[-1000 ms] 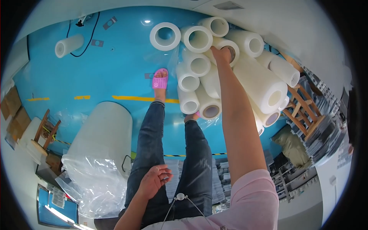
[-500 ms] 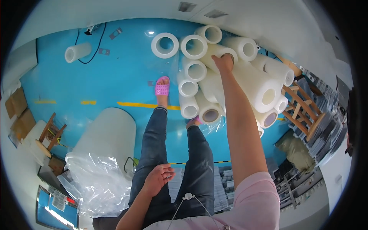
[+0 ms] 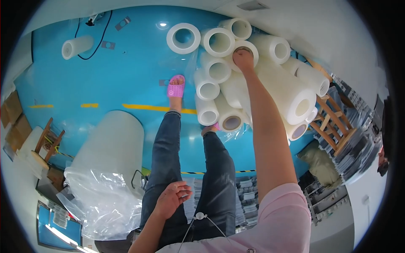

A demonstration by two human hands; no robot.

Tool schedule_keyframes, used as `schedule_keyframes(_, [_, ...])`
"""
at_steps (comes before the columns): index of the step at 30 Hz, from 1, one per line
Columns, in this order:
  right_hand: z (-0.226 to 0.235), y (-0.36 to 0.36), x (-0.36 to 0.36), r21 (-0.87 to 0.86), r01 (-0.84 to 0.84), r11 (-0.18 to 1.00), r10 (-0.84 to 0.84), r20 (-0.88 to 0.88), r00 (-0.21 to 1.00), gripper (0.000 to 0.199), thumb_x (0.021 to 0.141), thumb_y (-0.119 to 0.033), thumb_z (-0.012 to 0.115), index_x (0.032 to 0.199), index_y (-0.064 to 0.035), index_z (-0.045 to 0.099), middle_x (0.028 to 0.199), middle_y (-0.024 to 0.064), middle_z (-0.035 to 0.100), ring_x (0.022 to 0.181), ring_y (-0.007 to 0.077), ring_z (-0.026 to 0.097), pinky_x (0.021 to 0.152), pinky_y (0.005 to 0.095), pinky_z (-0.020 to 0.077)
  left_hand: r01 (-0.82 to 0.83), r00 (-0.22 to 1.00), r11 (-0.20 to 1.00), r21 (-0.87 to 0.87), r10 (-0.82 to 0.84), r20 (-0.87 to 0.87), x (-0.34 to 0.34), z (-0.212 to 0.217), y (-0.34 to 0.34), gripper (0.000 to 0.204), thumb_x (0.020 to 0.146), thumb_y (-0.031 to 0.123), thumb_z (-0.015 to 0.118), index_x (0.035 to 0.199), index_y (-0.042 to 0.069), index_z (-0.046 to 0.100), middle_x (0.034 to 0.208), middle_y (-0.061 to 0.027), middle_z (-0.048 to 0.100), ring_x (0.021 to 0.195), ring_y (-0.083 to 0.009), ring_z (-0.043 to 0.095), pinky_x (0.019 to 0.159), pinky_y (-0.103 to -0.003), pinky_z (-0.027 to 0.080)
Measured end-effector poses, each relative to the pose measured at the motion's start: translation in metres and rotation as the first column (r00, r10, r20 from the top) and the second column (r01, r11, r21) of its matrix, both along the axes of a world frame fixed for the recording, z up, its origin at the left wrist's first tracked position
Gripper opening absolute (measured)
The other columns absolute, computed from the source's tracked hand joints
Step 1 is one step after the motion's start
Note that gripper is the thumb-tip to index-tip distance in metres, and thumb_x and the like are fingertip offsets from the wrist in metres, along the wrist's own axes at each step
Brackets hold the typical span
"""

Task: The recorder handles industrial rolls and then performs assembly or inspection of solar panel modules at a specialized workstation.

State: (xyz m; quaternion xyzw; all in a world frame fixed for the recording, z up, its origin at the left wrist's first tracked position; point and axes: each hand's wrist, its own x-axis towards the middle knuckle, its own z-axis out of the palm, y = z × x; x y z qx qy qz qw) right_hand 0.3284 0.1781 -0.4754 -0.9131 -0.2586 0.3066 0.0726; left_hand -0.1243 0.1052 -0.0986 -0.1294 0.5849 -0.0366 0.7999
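Taking the stack of white rolls [image 3: 253,84] as the landmark, the nearest thing to the camera is the left hand [image 3: 172,198], low and well short of the stack, hanging loosely half-open and empty over the thigh of the dark jeans [image 3: 185,168]. Left of the legs and well apart from the stack, a large white roll [image 3: 112,143] lies with crumpled clear plastic wrap [image 3: 101,198] bunched at its near end. Just under the stack's near edge stand the feet; one pink slipper [image 3: 176,86] rests on the blue floor [image 3: 118,71] just left of the stack, beyond a yellow floor line [image 3: 156,108].

The right arm stretches straight out, and the right hand [image 3: 243,58] lies on the end of a roll [image 3: 244,47] near the top of the stack, fingers curled over its rim; whether they grip it firmly I cannot tell. Rolls crowd it on all sides. Right of the stack stands a wooden frame [image 3: 333,122] beside piles of flat sheets [image 3: 354,152]. Far left of the stack, a single small roll [image 3: 76,45] lies on the floor by a black cable [image 3: 95,33].

Compared with half a second ago, the right hand has reached slightly further up the stack, while the left hand has barely shifted.
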Motion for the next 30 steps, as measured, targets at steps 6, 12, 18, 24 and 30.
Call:
schedule_keyframes(6, [-0.005, -0.038, 0.037, 0.112, 0.0, 0.994, -0.05, 0.446, 0.894, 0.066, 0.068, -0.021, 0.075, 0.125, 0.0025, 0.052, 0.119, 0.0245, 0.061, 0.111, 0.0363, 0.06, 0.095, 0.0407, 0.0477, 0.016, 0.999, 0.999, -0.037, -0.017, -0.035, 0.001, -0.001, 0.003, 0.042, 0.103, 0.034, 0.043, 0.129, 0.001, 0.048, 0.12, -0.0163, 0.06, 0.11, -0.0274, 0.061, 0.099, -0.043, 0.047])
schedule_keyframes(12, [-0.039, -0.034, 0.065, 0.115, 0.279, 0.953, -0.255, -0.189, 0.948, 0.072, 0.063, -0.017, 0.081, 0.125, 0.0037, 0.052, 0.117, 0.0243, 0.063, 0.107, 0.0353, 0.063, 0.091, 0.0404, 0.0507, 0.0, 1.0, 0.999, -0.032, -0.001, -0.012, 0.008, 0.0, 0.008, 0.043, 0.104, 0.034, 0.04, 0.13, 0.001, 0.048, 0.121, -0.0159, 0.06, 0.112, -0.0275, 0.06, 0.1, -0.043, 0.046])
schedule_keyframes(18, [-0.035, -0.036, 0.072, -0.145, 0.17, 0.975, -0.16, 0.081, 0.984, 0.058, 0.064, -0.025, 0.077, 0.115, -0.001, 0.062, 0.107, 0.0187, 0.069, 0.102, 0.0341, 0.066, 0.088, 0.0416, 0.0522, 0.009, 1.0, 1.0, 0.006, -0.009, 0.012, 0.009, 0.004, 0.007, 0.043, 0.105, 0.034, 0.039, 0.13, 0.002, 0.049, 0.121, -0.0152, 0.059, 0.112, -0.0272, 0.059, 0.1, -0.042, 0.045])
schedule_keyframes(24, [0.04, -0.013, 0.07, -0.253, 0.006, 0.968, 0.021, 0.106, 0.994, 0.054, 0.065, -0.028, 0.07, 0.112, -0.0034, 0.065, 0.106, 0.0184, 0.069, 0.102, 0.0339, 0.066, 0.089, 0.0413, 0.0518, 0.062, 0.998, 0.996, 0.065, -0.063, 0.01, 0.007, 0.004, -0.002, 0.044, 0.104, 0.036, 0.04, 0.13, 0.001, 0.048, 0.121, -0.0145, 0.059, 0.111, -0.026, 0.059, 0.1, -0.041, 0.045])
schedule_keyframes(30, [0.117, 0.003, 0.076, -0.206, -0.097, 0.974, 0.124, 0.125, 0.984, 0.054, 0.063, -0.028, 0.068, 0.11, -0.0026, 0.065, 0.105, 0.0206, 0.069, 0.1, 0.0355, 0.066, 0.088, 0.0425, 0.0516, 0.013, 0.999, 0.99, 0.143, -0.019, 0.045, 0.004, 0.004, -0.016, 0.045, 0.103, 0.036, 0.042, 0.129, -0.001, 0.048, 0.119, -0.014, 0.058, 0.108, -0.0262, 0.059, 0.099, -0.041, 0.045])
